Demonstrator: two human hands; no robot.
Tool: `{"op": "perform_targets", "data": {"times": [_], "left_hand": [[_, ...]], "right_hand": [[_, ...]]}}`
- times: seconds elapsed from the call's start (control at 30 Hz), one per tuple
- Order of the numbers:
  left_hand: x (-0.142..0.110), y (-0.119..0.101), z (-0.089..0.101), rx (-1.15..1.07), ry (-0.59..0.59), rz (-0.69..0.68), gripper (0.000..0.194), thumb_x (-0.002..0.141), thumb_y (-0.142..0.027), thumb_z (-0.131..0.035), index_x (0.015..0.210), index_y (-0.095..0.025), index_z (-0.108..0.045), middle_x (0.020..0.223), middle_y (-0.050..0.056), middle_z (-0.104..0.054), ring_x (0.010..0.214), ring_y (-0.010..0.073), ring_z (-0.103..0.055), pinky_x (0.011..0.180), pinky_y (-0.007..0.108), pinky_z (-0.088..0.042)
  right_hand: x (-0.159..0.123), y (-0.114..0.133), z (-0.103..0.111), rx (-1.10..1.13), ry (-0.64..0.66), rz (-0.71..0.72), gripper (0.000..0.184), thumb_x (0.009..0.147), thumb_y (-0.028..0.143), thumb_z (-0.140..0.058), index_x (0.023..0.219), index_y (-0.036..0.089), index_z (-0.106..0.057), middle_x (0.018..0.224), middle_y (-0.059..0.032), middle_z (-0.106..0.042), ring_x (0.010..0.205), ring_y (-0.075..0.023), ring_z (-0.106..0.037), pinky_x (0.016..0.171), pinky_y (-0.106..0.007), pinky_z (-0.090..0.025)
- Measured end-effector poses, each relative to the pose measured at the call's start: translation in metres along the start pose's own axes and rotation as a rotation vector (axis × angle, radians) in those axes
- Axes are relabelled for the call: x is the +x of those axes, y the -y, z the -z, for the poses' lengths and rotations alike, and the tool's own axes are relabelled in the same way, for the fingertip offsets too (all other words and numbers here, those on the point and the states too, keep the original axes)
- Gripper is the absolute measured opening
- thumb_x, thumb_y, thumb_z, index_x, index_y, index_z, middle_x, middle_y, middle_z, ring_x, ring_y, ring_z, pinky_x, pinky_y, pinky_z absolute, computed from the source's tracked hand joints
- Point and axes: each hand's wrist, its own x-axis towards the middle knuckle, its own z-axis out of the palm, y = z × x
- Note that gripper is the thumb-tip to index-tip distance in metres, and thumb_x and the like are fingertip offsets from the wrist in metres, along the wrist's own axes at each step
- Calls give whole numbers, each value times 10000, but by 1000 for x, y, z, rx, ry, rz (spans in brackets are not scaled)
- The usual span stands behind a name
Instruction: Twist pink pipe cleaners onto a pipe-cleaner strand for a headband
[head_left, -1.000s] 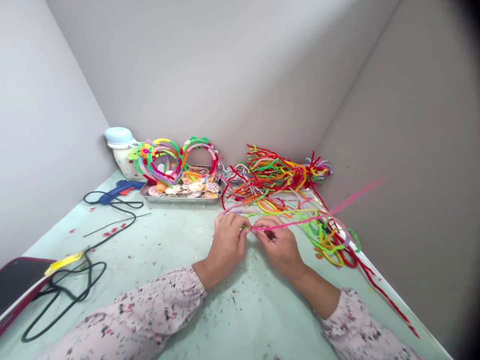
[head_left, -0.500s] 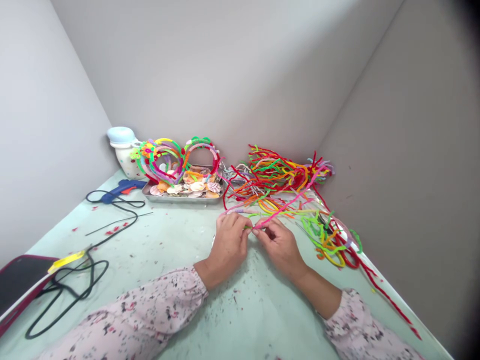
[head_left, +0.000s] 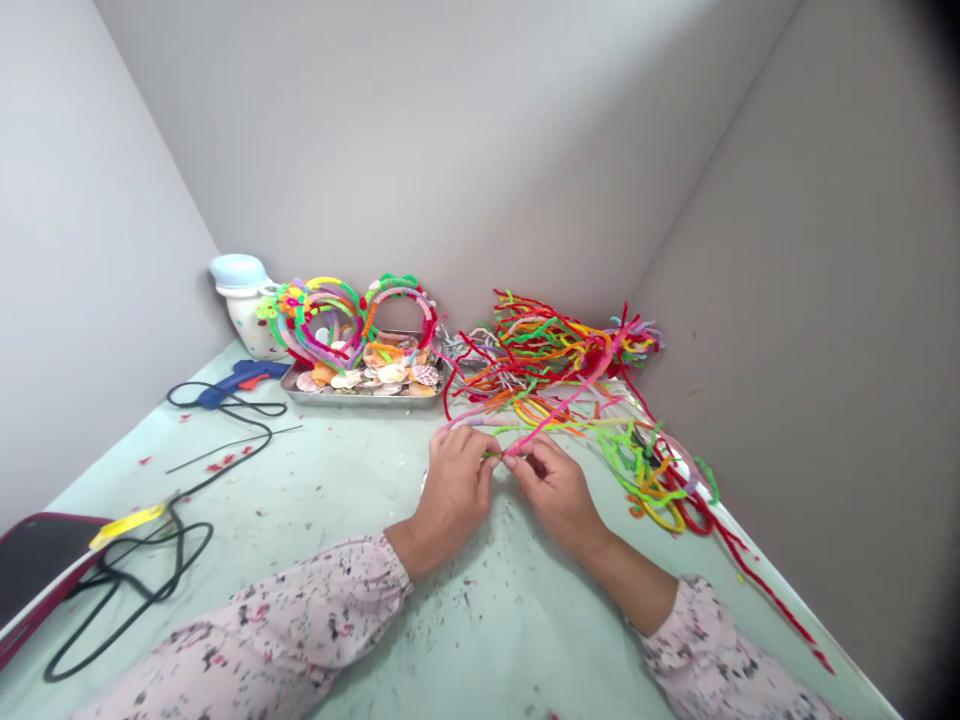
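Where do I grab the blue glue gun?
Grab the blue glue gun at the end where the black cord leaves it, which looks like the handle. Come from above, on your left hand's side. It seems to lie on its side, so your fingers can wrap over it.

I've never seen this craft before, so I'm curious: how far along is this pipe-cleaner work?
Done: colourful pipe-cleaner hoops look finished, standing by a metal tray of seashells. In hand: the left hand and right hand hold a green pipe cleaner against a pink pipe cleaner. Left: a large heap of loose pipe cleaners remains.
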Motion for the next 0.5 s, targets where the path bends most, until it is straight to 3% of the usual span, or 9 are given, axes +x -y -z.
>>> {"op": "perform_targets", "data": {"times": [0.5], "left_hand": [[0, 2, -3, 27, 12, -15, 135, 854, -97, -461, 896, -193, -546, 915, 28, -577, 930, 191, -502, 936, 401, -337]], "right_hand": [[1, 7, 2, 47, 61, -49, 203, 898, 342, -480, 786, 202, -575, 735, 24, -502, 663, -118, -489, 622, -243, -376]]}}
